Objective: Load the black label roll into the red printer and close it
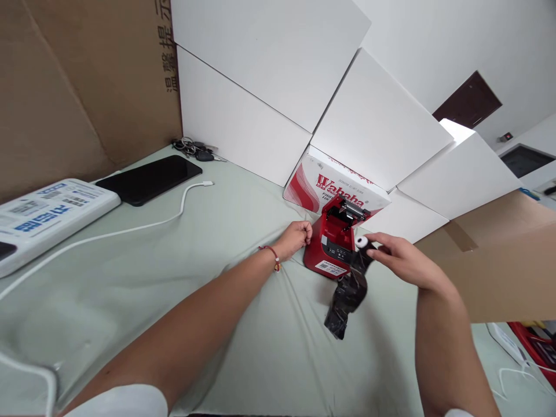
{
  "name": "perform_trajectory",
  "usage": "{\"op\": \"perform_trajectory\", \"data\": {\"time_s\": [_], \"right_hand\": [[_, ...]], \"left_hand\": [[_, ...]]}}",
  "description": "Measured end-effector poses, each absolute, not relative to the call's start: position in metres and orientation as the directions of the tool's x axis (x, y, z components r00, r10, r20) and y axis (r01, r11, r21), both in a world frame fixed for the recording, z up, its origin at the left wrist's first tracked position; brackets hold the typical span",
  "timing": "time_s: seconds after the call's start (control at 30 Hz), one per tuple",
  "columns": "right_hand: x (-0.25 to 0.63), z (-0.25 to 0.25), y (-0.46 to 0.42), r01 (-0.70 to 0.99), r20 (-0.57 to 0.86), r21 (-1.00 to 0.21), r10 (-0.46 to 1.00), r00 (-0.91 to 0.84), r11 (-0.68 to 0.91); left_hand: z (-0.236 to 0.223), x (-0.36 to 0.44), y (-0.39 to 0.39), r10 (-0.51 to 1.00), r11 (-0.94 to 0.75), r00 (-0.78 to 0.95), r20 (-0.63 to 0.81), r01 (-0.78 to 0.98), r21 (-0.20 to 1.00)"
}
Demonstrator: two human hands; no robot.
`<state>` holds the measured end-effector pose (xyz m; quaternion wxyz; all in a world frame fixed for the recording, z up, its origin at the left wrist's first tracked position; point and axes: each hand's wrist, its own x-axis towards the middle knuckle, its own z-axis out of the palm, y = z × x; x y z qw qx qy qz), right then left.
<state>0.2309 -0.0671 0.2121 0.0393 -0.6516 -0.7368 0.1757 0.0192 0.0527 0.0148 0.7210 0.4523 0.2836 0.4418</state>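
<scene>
Right grip: I see the right hand [402,258] with thumb and fingers together on a small white spool [361,242], just beside the red device.
Black strip: it [351,292] hangs crumpled below the spool, partly in front of the device.
Left grip: my view shows the left hand [295,238] curled at the device's left side; I cannot tell whether it clamps anything.
Red device: it [317,255] stands between the hands on the pale green cloth [260,324], top open.
Behind: Wahaha carton [303,188], white panels [247,110].
Far left: black phone [152,178], keys [195,148], white cable [143,227].
</scene>
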Motion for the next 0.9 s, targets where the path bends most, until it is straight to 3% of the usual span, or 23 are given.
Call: {"op": "perform_trajectory", "data": {"time_s": [0.13,0.37,0.63,0.9], "right_hand": [[0.191,0.184,-0.02,0.998,-0.191,0.004,0.979,-0.068,0.07],[0.168,0.164,0.013,0.98,-0.269,0.199,0.963,0.027,0.029],[0.158,0.163,0.023,0.938,-0.276,0.346,0.955,0.106,-0.004],[0.15,0.152,0.033,0.927,-0.26,0.373,0.956,0.137,-0.032]], "left_hand": [[0.015,0.02,0.052,0.896,0.196,0.443,-0.008,-0.38,0.904],[0.015,0.02,0.053,0.896,0.192,0.444,-0.006,-0.374,0.907],[0.015,0.02,0.053,0.896,0.189,0.444,-0.005,-0.37,0.91],[0.014,0.02,0.054,0.894,0.192,0.448,-0.008,-0.367,0.91]]}}
